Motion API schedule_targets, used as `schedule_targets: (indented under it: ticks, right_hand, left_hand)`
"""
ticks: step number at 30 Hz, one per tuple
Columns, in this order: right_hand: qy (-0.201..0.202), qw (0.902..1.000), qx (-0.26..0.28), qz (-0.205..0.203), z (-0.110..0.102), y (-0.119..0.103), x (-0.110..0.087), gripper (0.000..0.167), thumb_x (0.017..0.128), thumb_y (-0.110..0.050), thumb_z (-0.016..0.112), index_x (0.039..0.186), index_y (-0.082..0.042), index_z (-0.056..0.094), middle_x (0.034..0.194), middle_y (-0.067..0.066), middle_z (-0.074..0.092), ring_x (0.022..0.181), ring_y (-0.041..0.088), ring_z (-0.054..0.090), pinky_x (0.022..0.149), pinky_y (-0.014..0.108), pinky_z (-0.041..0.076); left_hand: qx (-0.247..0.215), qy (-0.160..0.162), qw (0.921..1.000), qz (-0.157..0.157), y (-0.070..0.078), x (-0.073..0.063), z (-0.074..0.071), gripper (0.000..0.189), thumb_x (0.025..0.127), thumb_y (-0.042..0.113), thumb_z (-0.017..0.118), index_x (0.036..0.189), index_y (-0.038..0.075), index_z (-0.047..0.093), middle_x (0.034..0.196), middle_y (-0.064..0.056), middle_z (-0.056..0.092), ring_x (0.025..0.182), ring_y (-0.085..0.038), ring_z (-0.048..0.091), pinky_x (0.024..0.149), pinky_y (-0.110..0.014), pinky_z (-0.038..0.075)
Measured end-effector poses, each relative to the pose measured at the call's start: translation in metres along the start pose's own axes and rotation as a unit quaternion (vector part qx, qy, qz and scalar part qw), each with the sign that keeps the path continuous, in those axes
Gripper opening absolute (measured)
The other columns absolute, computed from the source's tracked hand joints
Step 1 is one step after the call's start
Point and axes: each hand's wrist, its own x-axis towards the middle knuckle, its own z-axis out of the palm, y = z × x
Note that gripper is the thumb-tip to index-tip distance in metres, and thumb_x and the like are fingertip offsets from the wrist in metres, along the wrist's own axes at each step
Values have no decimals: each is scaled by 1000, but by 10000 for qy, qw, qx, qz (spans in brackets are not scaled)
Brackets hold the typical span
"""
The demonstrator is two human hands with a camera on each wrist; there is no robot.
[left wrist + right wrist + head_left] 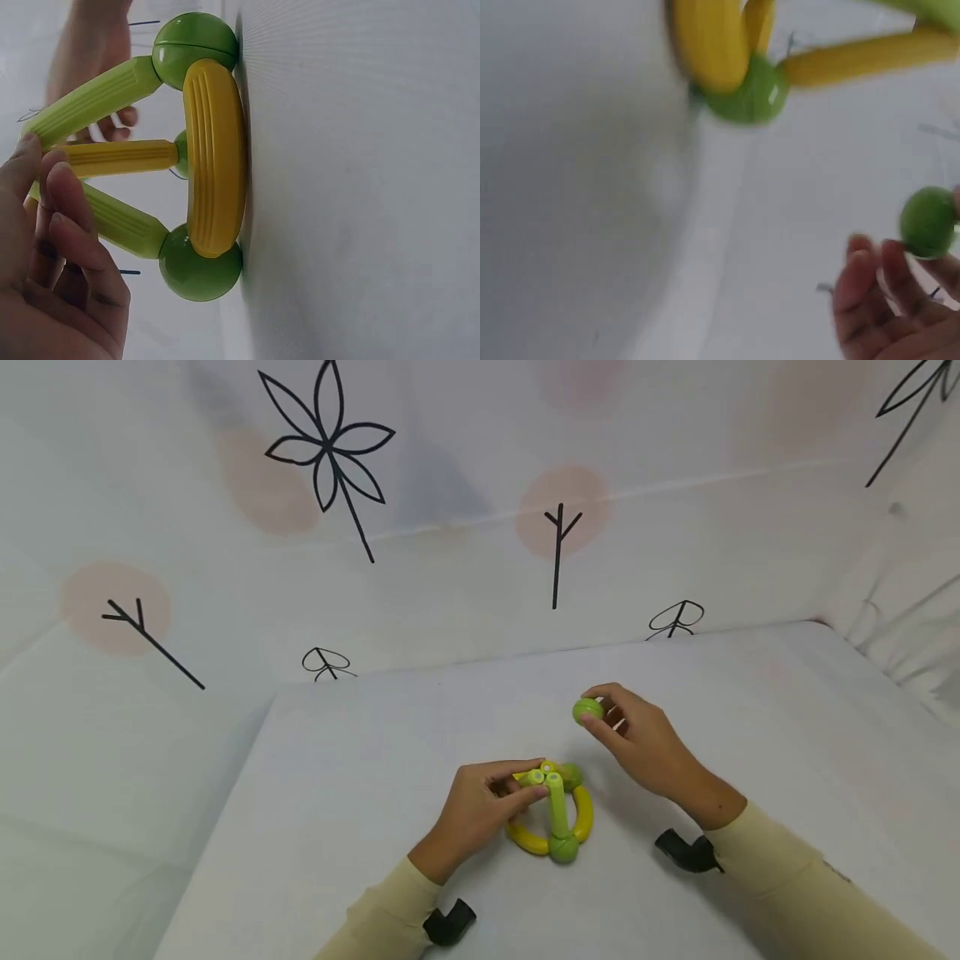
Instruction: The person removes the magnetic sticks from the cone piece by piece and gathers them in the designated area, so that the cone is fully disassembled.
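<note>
On the white table a toy frame stands, built of green balls (pixel 563 849), curved yellow pieces (pixel 583 814) and ribbed straight rods. Two light green rods (pixel 97 101) and one yellow rod (pixel 124 156) lean inward from the balls until their free ends meet at the top. My left hand (pixel 480 802) pinches those gathered ends between fingers and thumb. Up and to the right of the frame, my right hand (pixel 641 743) holds a loose green ball (pixel 587 711) by its fingertips, raised off the table. In the right wrist view this ball (pixel 928 223) looks slightly blurred.
A white table (pixel 360 777) surrounds the frame. Behind it rises a pale cloth backdrop (pixel 450 602) with black plant drawings and faint pink spots. Dark wrist-worn devices (pixel 450 922) show below both sleeves.
</note>
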Motion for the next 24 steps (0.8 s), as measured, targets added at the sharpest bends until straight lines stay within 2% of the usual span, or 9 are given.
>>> schedule_targets:
  ticks: [4,7,15,24]
  right_hand:
    - [-301,9967,-697,295,-8,25,8,36,100,-23,63,129,-4,58,107,13,64,95,26,62,69,33,51]
    - [-609,9924,-983,419,-11,40,11,36,97,-17,66,129,-2,60,111,16,64,98,29,62,72,37,52]
    - [-1050,9857,-1071,770,-10,58,12,34,95,-9,65,129,-2,62,112,18,65,99,31,62,80,46,54]
    - [-1098,9840,-1152,807,-10,60,12,43,95,-12,66,136,-2,57,116,22,63,99,32,61,80,47,53]
  left_hand:
    - [25,-7,10000,-58,-1,-1,-1,32,86,31,79,118,28,74,68,-3,67,61,-7,60,52,-19,46]
    - [32,-24,10000,-29,-1,-1,-1,32,87,31,78,119,28,74,68,-2,66,61,-8,60,52,-19,46]
    - [28,-47,10000,66,1,-1,-2,33,88,31,77,120,29,73,70,0,67,64,-10,62,53,-19,47]
    - [66,-51,9999,61,4,-1,-2,34,88,29,77,122,24,73,71,0,66,66,-16,65,54,-19,47]
